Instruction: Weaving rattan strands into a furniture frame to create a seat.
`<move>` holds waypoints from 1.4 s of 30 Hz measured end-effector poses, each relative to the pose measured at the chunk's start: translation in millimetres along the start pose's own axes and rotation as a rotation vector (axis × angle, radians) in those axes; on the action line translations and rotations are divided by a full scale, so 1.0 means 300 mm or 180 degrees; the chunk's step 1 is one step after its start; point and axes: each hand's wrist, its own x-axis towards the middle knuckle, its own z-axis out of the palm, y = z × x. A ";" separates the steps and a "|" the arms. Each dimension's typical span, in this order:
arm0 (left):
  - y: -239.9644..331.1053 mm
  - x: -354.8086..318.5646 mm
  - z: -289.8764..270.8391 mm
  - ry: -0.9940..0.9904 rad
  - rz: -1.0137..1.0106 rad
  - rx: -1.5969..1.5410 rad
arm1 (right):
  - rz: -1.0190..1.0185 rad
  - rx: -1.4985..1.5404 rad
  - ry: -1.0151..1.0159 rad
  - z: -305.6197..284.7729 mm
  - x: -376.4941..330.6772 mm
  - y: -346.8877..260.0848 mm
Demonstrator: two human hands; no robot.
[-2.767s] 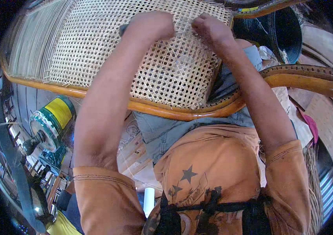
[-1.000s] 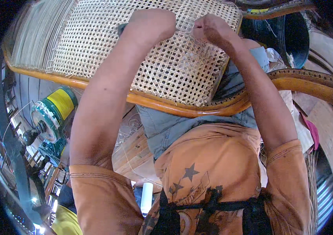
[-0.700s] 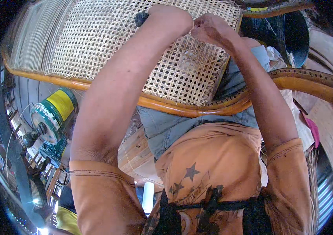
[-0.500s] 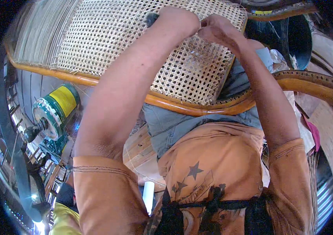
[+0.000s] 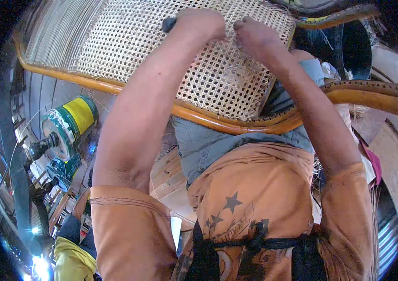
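A woven cane panel [image 5: 128, 44] in a curved, varnished wooden frame [image 5: 199, 117] lies across my lap. My left hand [image 5: 204, 22] is closed over the far part of the weave, and the dark, rounded end of a tool [image 5: 168, 24] sticks out of its left side. What kind of tool it is stays hidden by the fist. Just to the right, my right hand [image 5: 257, 40] is curled above the cane with thumb and fingers pressed together. Anything pinched there is too small to make out. Loose strand ends show on the weave below both hands.
At the left edge of the panel, parallel strands [image 5: 54, 37] run without cross weave. A green and yellow can [image 5: 75, 117] lies tipped at the left. Curved wooden rails with holes [image 5: 372, 93] and a dark bucket [image 5: 344, 49] are at the right. Another person's yellow garment [image 5: 73, 260] shows lower left.
My left hand has moved slightly left, and a gap has opened between it and my right hand. The panel has shifted a little in view.
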 end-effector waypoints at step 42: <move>-0.484 -0.295 0.287 0.0806 -0.0057 -0.0446 | -0.0589 -0.0246 -0.0127 -0.052 0.048 0.206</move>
